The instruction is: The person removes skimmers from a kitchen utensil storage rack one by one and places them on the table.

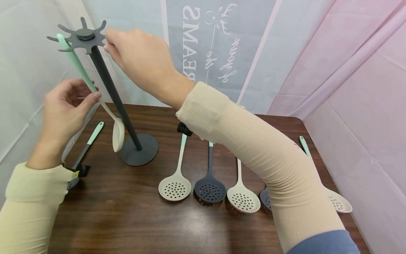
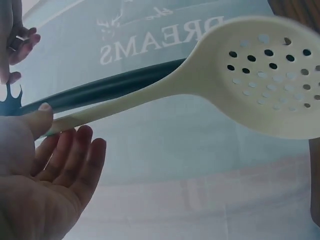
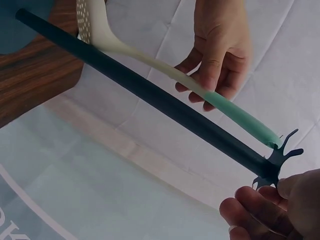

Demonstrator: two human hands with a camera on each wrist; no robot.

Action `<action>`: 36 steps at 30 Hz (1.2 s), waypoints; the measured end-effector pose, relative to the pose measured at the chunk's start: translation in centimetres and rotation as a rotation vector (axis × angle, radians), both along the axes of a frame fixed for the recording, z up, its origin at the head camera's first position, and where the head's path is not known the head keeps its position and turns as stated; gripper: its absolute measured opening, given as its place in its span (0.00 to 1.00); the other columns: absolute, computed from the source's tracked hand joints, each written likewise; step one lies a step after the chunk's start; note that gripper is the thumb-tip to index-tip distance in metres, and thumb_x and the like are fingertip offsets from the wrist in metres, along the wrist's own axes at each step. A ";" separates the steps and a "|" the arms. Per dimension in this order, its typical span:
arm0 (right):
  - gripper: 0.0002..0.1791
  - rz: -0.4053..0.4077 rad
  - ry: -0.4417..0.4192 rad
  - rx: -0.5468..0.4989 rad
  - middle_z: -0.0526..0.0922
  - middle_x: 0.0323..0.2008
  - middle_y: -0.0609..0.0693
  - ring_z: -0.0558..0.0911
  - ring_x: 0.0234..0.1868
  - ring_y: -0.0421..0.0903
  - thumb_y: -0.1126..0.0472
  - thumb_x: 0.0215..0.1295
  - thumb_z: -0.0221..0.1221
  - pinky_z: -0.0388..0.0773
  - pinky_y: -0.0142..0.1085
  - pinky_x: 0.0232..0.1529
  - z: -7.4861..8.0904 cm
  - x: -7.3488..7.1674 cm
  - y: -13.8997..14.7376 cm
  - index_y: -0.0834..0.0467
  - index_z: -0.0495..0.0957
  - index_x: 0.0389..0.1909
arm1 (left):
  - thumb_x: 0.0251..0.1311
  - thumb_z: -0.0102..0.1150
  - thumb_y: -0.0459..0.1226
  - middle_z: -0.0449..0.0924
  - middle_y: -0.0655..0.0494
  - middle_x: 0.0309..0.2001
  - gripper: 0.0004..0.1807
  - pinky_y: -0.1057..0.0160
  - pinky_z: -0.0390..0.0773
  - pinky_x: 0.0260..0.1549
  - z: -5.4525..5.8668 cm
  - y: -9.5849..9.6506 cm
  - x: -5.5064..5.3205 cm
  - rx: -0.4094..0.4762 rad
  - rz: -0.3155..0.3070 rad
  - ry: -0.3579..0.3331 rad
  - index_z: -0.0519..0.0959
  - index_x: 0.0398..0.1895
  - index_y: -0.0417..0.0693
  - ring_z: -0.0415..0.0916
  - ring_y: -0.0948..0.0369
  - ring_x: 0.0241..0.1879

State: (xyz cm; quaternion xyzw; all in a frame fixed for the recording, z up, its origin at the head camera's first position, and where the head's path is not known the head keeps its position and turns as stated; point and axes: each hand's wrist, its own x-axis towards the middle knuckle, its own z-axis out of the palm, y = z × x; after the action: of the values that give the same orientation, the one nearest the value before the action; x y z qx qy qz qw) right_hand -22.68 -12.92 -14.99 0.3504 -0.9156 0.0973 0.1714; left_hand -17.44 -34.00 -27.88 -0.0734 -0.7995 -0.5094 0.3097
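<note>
A cream skimmer [image 1: 118, 137] with a mint handle hangs at a slant beside a dark grey utensil stand [image 1: 109, 88]. My left hand [image 1: 65, 109] pinches it between thumb and fingers where the mint grip meets the cream shaft. In the right wrist view, the tip of the mint handle [image 3: 240, 117] is at one of the stand's hooks. The perforated bowl [image 2: 215, 65] points down toward the stand's round base [image 1: 139, 157]. Up at the hooked top [image 1: 85, 34], my right hand [image 1: 144, 56] pinches one hook between thumb and fingertips.
On the brown table [image 1: 142, 218] lie several more skimmers: cream [image 1: 179, 162], dark grey [image 1: 210, 170], another cream [image 1: 239, 180], and others partly hidden under my right sleeve [image 1: 253, 148]. One dark skimmer [image 1: 83, 154] lies at left, partly behind my left cuff. Fabric curtains surround the table.
</note>
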 end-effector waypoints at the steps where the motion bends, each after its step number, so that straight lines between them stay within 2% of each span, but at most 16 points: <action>1: 0.15 -0.001 0.006 0.004 0.72 0.27 0.36 0.72 0.29 0.34 0.43 0.82 0.40 0.68 0.31 0.30 0.0 0.0 0.0 0.43 0.74 0.44 | 0.61 0.67 0.25 0.83 0.66 0.37 0.14 0.78 0.78 0.40 0.0 0.1 -0.1 0.004 0.004 0.003 0.84 0.49 0.43 0.82 0.70 0.37; 7: 0.14 0.000 -0.002 0.012 0.72 0.27 0.36 0.72 0.30 0.34 0.43 0.82 0.40 0.68 0.30 0.31 0.1 0.0 0.0 0.42 0.72 0.42 | 0.60 0.65 0.22 0.84 0.61 0.38 0.12 0.77 0.79 0.38 -0.2 0.3 -0.5 0.045 -0.006 0.032 0.83 0.46 0.40 0.85 0.69 0.35; 12: 0.14 -0.006 -0.002 0.015 0.71 0.27 0.35 0.72 0.30 0.34 0.44 0.82 0.40 0.68 0.30 0.31 0.1 0.0 -0.1 0.42 0.72 0.42 | 0.60 0.65 0.21 0.84 0.62 0.36 0.11 0.77 0.79 0.37 -0.1 0.3 -0.6 0.058 0.010 0.035 0.83 0.45 0.38 0.84 0.68 0.33; 17: 0.14 -0.012 -0.014 0.013 0.71 0.27 0.36 0.72 0.30 0.34 0.44 0.82 0.40 0.68 0.31 0.30 0.2 0.0 -0.1 0.42 0.72 0.41 | 0.59 0.65 0.21 0.85 0.61 0.34 0.09 0.76 0.80 0.34 0.3 0.3 -0.6 0.088 -0.002 0.053 0.83 0.43 0.34 0.84 0.67 0.31; 25: 0.14 -0.013 -0.014 0.010 0.72 0.28 0.36 0.72 0.30 0.34 0.44 0.82 0.40 0.68 0.30 0.30 0.2 0.0 0.0 0.42 0.73 0.44 | 0.59 0.65 0.21 0.85 0.60 0.32 0.09 0.76 0.80 0.33 0.5 0.4 -0.6 0.133 -0.021 0.080 0.83 0.42 0.34 0.83 0.66 0.30; 32: 0.18 -0.012 -0.004 0.014 0.75 0.29 0.36 0.73 0.30 0.33 0.44 0.82 0.40 0.68 0.30 0.30 0.1 0.1 -0.1 0.44 0.77 0.50 | 0.58 0.64 0.20 0.85 0.60 0.31 0.09 0.76 0.80 0.33 0.7 0.4 -0.6 0.164 -0.025 0.111 0.84 0.41 0.34 0.83 0.66 0.28; 36: 0.18 -0.016 -0.002 0.011 0.75 0.29 0.36 0.73 0.31 0.34 0.44 0.82 0.40 0.68 0.31 0.30 0.1 0.1 -0.1 0.44 0.77 0.50 | 0.58 0.65 0.20 0.86 0.59 0.31 0.09 0.75 0.80 0.33 0.8 0.4 -0.5 0.190 -0.035 0.118 0.84 0.41 0.33 0.83 0.65 0.28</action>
State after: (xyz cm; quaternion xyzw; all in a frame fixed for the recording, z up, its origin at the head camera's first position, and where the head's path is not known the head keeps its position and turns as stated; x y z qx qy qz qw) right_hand -22.54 -12.97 -14.90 0.3438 -0.9192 0.0911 0.1692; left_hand -17.95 -33.59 -27.08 -0.0876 -0.7267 -0.5829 0.3528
